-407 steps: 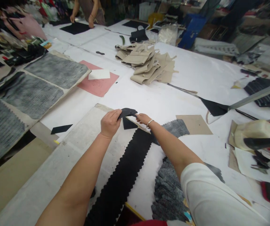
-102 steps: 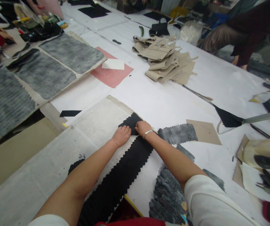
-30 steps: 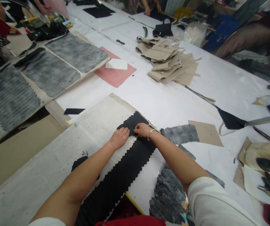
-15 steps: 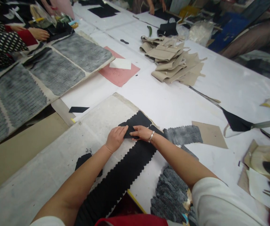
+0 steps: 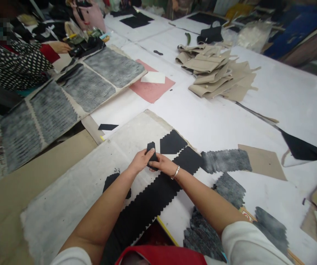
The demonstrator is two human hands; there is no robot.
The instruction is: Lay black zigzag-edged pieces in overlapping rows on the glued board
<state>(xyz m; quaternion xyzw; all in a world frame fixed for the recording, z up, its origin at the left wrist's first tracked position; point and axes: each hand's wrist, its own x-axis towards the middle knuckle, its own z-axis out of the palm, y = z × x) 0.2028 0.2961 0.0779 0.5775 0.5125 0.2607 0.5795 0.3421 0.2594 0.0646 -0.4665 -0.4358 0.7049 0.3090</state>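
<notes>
Both hands, nearly closed, pinch a black piece near a scalloped-edged strip, bare board leftward.

A small, narrow black bundle, its long side running near to far, is held by the left fingers and right fingers over a pale grey board, just left of a flat black piece with a scalloped edge.

You have soft light across the white desk, with pale glare toward the right, while the top of the frame turns dim and blurred and wide-angle distortion stretches the edges.
</notes>
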